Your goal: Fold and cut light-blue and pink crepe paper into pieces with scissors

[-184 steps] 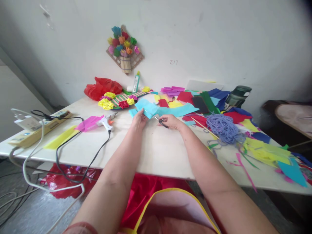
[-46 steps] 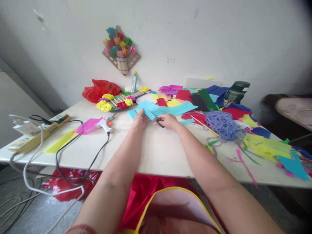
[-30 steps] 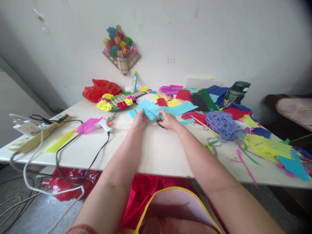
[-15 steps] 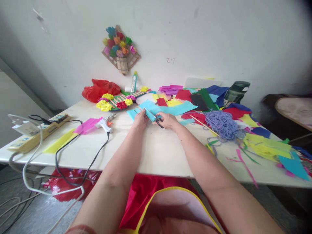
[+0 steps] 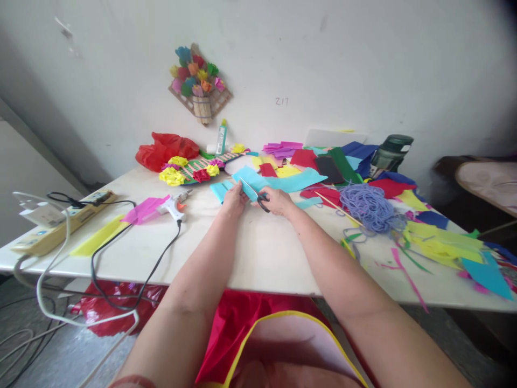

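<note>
My right hand (image 5: pixel 278 203) is closed round the handles of a pair of scissors (image 5: pixel 263 201) with black grips. Their blades point left and lie across light blue crepe paper (image 5: pixel 249 189). Fingers of my left hand (image 5: pixel 235 199) pinch that blue paper by the blade tips. A long blue strip (image 5: pixel 301 180) extends to the right behind my hands. Beside my left hand, a smaller folded blue piece (image 5: pixel 220 190) rests on the table. How far the blades are apart is too small to tell.
A glue gun (image 5: pixel 175 207) with a black cord and a power strip (image 5: pixel 60 223) are at left. Behind stands a flower-decorated board (image 5: pixel 197 169). Purple yarn (image 5: pixel 365 207), coloured paper scraps (image 5: pixel 442 242) and a dark bottle (image 5: pixel 391 153) are at right.
Both hands stay nearly in place with the paper and scissors. The blue paper at the blades has shifted slightly; otherwise the table looks the same.
</note>
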Motion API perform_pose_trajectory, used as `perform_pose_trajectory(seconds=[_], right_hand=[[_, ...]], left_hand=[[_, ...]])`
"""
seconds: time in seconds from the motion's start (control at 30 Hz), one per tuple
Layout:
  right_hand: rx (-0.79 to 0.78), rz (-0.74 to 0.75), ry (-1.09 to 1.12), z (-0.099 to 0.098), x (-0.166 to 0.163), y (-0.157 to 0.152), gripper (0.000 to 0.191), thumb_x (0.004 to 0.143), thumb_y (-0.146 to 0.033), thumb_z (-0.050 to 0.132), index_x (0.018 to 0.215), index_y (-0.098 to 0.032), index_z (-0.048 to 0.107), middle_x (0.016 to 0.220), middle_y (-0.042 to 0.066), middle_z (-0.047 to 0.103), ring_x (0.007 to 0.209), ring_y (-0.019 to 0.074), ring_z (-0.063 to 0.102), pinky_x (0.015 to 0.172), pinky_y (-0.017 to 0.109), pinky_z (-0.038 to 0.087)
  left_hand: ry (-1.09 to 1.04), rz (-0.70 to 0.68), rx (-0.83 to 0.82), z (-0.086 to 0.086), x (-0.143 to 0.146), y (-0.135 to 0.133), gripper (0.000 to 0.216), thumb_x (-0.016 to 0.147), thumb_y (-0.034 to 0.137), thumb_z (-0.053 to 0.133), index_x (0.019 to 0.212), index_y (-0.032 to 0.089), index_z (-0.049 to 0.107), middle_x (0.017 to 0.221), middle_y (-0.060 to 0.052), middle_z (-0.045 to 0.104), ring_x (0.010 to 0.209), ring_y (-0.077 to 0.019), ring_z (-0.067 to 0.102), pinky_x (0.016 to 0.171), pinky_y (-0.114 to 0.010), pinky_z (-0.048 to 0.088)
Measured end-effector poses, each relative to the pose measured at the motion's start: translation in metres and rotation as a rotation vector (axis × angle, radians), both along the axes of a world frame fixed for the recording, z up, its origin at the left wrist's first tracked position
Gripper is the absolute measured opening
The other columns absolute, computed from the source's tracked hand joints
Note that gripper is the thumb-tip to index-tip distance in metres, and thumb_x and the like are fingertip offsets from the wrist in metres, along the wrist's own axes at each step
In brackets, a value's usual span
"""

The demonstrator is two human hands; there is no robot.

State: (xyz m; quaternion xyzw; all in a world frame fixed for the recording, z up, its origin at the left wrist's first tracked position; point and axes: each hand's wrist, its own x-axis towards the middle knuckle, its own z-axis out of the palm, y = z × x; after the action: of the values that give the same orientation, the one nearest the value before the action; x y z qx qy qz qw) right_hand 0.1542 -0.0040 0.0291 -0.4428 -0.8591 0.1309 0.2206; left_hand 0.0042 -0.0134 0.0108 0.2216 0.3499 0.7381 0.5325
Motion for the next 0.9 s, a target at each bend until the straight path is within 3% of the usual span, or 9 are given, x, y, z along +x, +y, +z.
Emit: perform_pose_trajectory(seconds=[0.2, 0.4, 0.67, 0.9], right_hand=[[-0.017, 0.002, 0.048, 0.0009, -0.0004, -0.0005, 0.034, 0.069, -0.051, 0.056, 0.093, -0.026, 0.058, 0.068, -0.004, 0.063, 0.059, 0.0124, 0.056, 0.054, 0.022, 0.035], [-0.094, 0.026, 0.074, 0.0005, -0.0023, -0.0024, 0.041, 0.071, -0.052, 0.055, 0.102, -0.025, 0.051, 0.061, -0.006, 0.060, 0.047, 0.0115, 0.053, 0.052, 0.023, 0.037], [0.012, -0.032, -0.037, 0.0025, -0.0035, -0.0048, 0.047, 0.069, -0.057, 0.055, 0.102, -0.024, 0.051, 0.081, 0.001, 0.066, 0.071, 0.0167, 0.060, 0.059, 0.024, 0.037], [0.053, -0.093, -0.069, 0.0049, -0.0038, -0.0056, 0.048, 0.070, -0.056, 0.055, 0.105, -0.023, 0.049, 0.082, 0.003, 0.066, 0.080, 0.0207, 0.061, 0.063, 0.026, 0.038]], left_hand=[[-0.009, 0.001, -0.018, -0.0022, -0.0025, 0.0024, 0.014, 0.085, 0.022, 0.047, 0.078, 0.014, 0.057, 0.062, -0.003, 0.063, 0.068, -0.0142, 0.064, 0.075, -0.030, 0.051], [0.006, 0.016, -0.001, -0.0030, -0.0025, 0.0019, 0.013, 0.084, 0.021, 0.048, 0.075, 0.015, 0.054, 0.057, 0.001, 0.060, 0.056, -0.0108, 0.060, 0.072, -0.029, 0.051], [0.057, 0.006, 0.017, -0.0017, -0.0002, -0.0004, 0.010, 0.081, 0.022, 0.054, 0.073, 0.016, 0.051, 0.054, 0.004, 0.057, 0.051, -0.0096, 0.058, 0.067, -0.027, 0.051], [0.034, -0.037, 0.059, -0.0038, 0.0001, 0.0000, 0.008, 0.080, 0.020, 0.055, 0.073, 0.015, 0.054, 0.058, 0.000, 0.061, 0.064, -0.0136, 0.063, 0.073, -0.030, 0.051]])
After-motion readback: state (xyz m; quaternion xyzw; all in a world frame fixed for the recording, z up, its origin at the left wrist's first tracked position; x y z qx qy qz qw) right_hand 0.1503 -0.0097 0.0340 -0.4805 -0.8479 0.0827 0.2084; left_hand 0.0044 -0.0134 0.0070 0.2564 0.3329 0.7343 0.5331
